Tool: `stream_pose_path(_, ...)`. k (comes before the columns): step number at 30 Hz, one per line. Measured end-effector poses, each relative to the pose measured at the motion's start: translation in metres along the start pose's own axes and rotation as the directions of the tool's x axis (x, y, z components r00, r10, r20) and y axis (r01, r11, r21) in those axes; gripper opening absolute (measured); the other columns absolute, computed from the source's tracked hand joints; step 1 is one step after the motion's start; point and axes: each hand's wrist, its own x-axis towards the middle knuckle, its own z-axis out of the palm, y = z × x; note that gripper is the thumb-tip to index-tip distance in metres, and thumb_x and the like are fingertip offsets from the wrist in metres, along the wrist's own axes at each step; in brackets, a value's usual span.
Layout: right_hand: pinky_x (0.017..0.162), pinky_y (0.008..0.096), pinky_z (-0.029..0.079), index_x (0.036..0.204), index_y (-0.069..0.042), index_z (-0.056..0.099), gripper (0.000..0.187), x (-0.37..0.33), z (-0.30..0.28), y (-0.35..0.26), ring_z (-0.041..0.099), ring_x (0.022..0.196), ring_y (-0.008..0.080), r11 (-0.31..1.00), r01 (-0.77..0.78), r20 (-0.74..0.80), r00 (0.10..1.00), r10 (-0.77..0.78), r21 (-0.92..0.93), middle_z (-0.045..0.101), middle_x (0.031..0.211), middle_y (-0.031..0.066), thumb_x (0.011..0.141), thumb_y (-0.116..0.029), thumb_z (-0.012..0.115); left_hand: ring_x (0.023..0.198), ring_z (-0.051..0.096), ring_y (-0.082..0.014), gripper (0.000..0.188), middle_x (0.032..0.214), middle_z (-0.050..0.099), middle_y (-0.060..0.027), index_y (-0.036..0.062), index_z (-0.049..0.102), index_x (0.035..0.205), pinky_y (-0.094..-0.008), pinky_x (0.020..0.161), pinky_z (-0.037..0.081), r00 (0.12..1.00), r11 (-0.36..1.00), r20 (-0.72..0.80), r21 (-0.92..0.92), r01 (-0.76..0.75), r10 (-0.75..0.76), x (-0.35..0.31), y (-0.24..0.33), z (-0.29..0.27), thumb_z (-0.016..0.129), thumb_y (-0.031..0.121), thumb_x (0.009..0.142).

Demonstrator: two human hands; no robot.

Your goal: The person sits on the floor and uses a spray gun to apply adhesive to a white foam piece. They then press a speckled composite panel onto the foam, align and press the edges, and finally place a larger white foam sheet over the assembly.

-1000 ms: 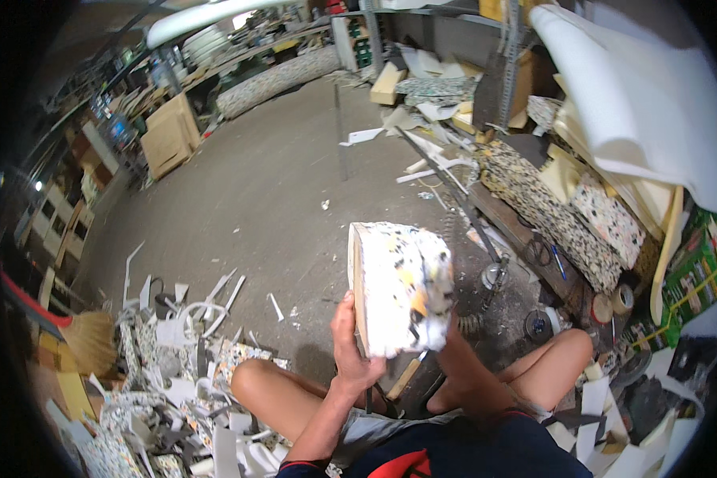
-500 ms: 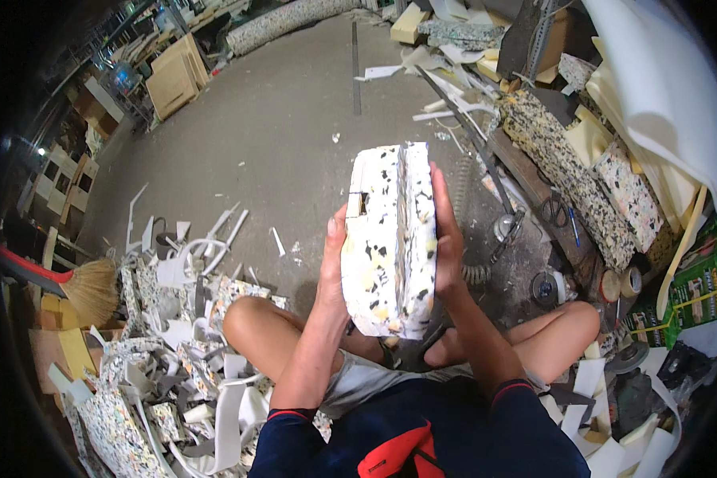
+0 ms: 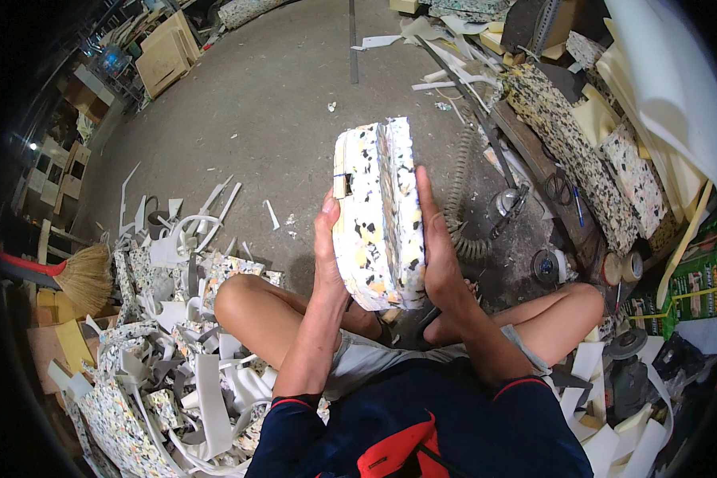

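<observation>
A thick block of speckled rebonded foam (image 3: 366, 231), white with black and yellow flecks, is held upright in front of me between both hands. A groove runs along its length, and a small dark notch shows on its left side. My left hand (image 3: 327, 247) presses against the left face with its thumb toward the top. On the opposite face lies my right hand (image 3: 440, 259), fingers pointing up along the foam. The undersides of both grips are hidden.
Foam offcuts (image 3: 207, 398) heap at my left beside a straw broom (image 3: 88, 279). To the right are a coiled air hose (image 3: 458, 199), tape rolls (image 3: 632, 267), scissors (image 3: 559, 189) and long foam slabs (image 3: 573, 151). A grinder-like tool (image 3: 627, 358) lies by my right knee.
The foam block has shifted slightly left and up in view, leaning a little more to the left. Both hands keep hold of it. The surroundings have slid upward in the picture.
</observation>
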Motion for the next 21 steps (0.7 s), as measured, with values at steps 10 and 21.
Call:
stream_pose_path(10,0.126,0.0449,0.002,0.159,0.011,0.008,0.066,0.001,0.006,-0.007,0.000,0.157,0.0436,0.957,0.095,0.074,0.994,-0.077,-0.273,0.005,0.167,0.0318,0.106,-0.028,0.016,0.129,0.056,-0.0263,0.073,0.144,0.053,-0.0188,-0.0005,0.035,0.153,-0.0385,0.111,0.045,0.999,0.997,0.032,-0.072,-0.028,0.031,0.001,-0.004,-0.004,0.049,0.044,0.097)
stream_pose_path(21,0.126,0.0498,0.006,0.158,0.013,0.010,0.067,0.004,0.004,-0.012,0.004,0.154,0.0510,0.893,0.181,0.128,0.982,-0.140,-0.413,0.007,0.164,0.0377,0.102,-0.022,0.022,0.131,0.054,-0.0271,0.078,0.144,0.051,-0.0199,-0.0017,0.032,0.154,-0.0386,0.111,0.044,0.993,0.997,0.083,0.008,-0.083,0.082,-0.001,-0.001,0.000,0.049,0.048,0.097)
